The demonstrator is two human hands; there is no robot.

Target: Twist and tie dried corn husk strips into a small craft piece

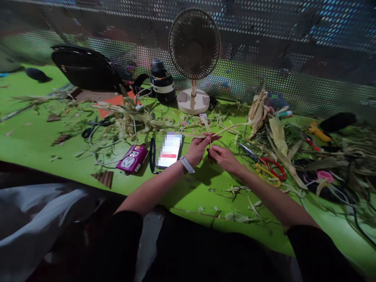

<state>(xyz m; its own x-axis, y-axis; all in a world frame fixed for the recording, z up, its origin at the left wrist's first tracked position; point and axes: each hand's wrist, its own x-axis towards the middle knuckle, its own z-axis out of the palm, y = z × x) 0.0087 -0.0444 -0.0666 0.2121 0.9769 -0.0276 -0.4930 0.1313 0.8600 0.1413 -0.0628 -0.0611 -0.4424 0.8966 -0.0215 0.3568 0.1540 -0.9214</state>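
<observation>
Found pale husk strips (232, 127) above the bench (182, 196), clamped in the grip of left hand (197, 150) and, at four o'clock from it, in that of right hand (222, 157), closely paired presumably for steady tension. Noted phone (170, 150) face-up at nine o'clock, apparently for easy viewing; scissors (249, 152) at three, likely for ready reach.

On the green surface (73, 156), a fan (194, 44) standing beside a dark bottle (162, 84), a black bag (85, 68) farther left; nearer the front, a purple socket block (132, 159) lying near a lit phone (172, 149).
</observation>
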